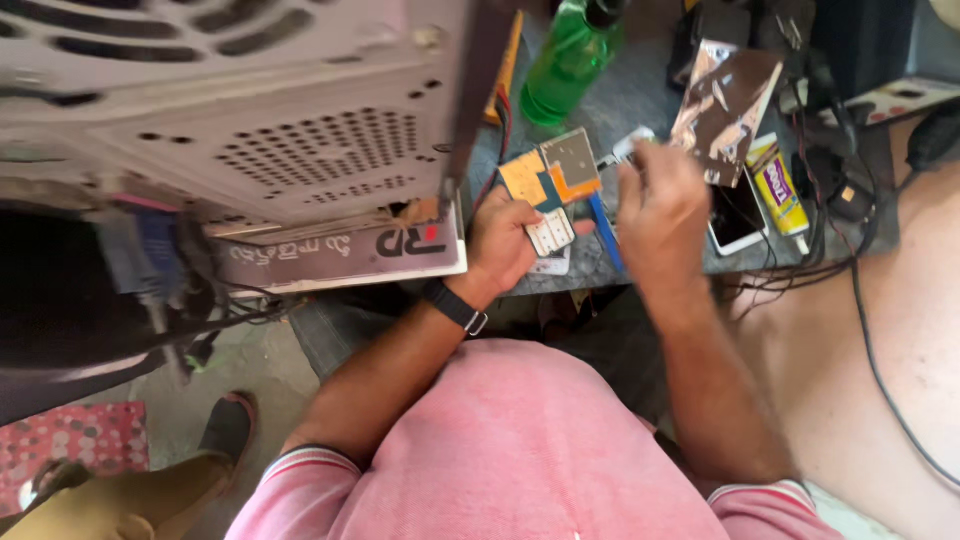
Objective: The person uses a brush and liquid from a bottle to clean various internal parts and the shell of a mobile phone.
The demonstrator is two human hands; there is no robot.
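Observation:
My left hand [508, 240] grips an opened phone body [552, 180] with a yellow and orange circuit board and a white part showing, holding it just above the front edge of a grey workbench [625, 100]. My right hand [660, 205] is closed just to the right of it around a thin tool with a blue handle [605, 232] that points down and left. A black watch is on my left wrist.
A grey perforated computer case [260, 110] fills the upper left. A green bottle [565, 60], a shiny board [725, 95], a yellow glue tube [778, 185], a white phone [735, 215] and black cables [860, 250] lie on the bench. Someone's foot [225, 430] is at lower left.

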